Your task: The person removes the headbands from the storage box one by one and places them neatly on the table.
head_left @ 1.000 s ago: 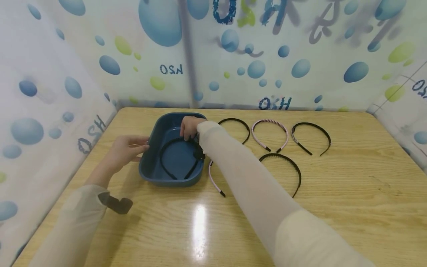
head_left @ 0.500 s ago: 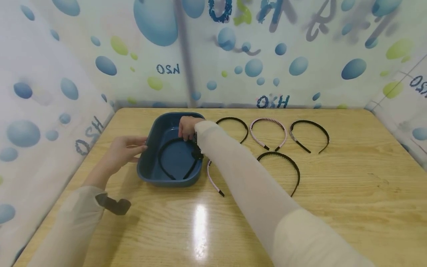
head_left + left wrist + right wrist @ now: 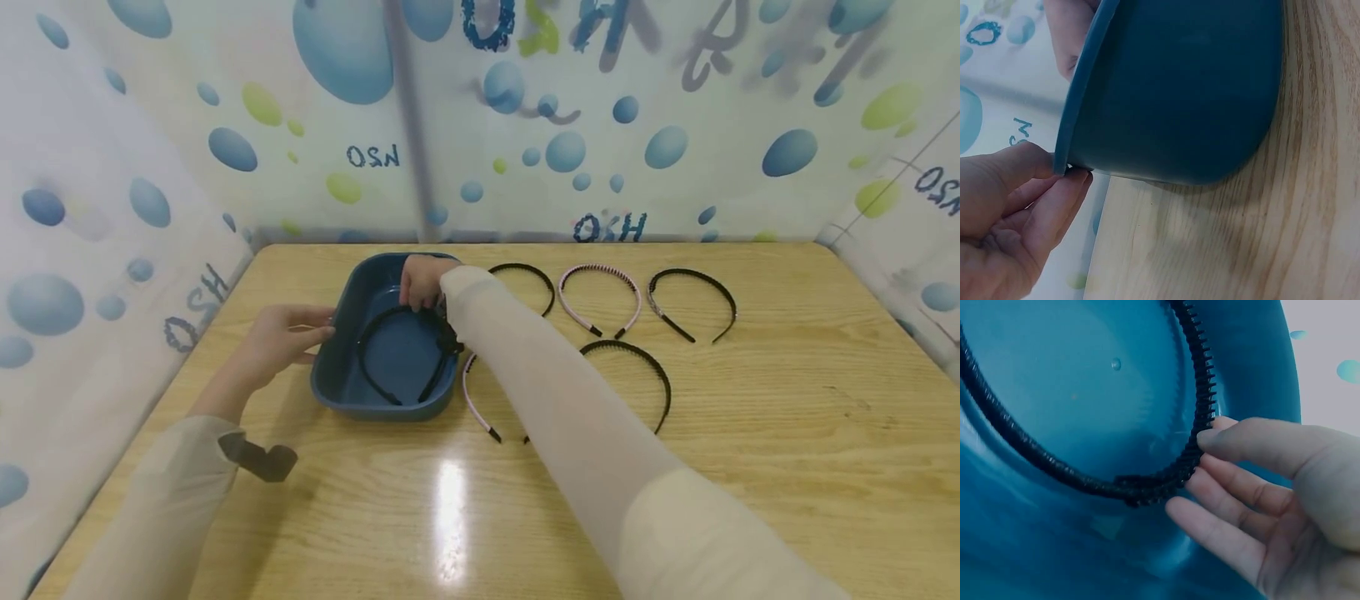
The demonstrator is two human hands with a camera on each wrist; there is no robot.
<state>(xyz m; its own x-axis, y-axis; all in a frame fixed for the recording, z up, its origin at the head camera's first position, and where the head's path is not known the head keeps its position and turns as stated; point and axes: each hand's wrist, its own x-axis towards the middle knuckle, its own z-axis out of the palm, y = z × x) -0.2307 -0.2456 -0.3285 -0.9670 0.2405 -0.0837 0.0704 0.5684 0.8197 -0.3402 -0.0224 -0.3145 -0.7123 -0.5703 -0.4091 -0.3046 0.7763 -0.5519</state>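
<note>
A blue plastic basin (image 3: 390, 412) stands on the table's left side, with a black toothed headband (image 3: 1205, 387) inside it. My right hand (image 3: 423, 282) reaches in over the basin's back right corner and pinches the headband's curved top between thumb and fingers, as the right wrist view (image 3: 1279, 481) shows. The headband's two ends point toward the front of the basin. On the left, my left hand (image 3: 273, 337) grips the rim (image 3: 1075, 100), thumb and fingers at its edge. A dark lump on the headband's right side is partly covered by my right wrist.
Right of the basin lie more headbands: a black one (image 3: 551, 292), a pink one (image 3: 637, 296) and another black one (image 3: 729, 293) at the back. Nearer are a pink one (image 3: 474, 408) and a black one (image 3: 666, 383), both partly hidden by my right sleeve (image 3: 555, 392).
The headband's ends have shifted slightly to the right inside the basin, and my right hand has risen a little with it. My left hand stays at the rim. The head view has turned slightly.
</note>
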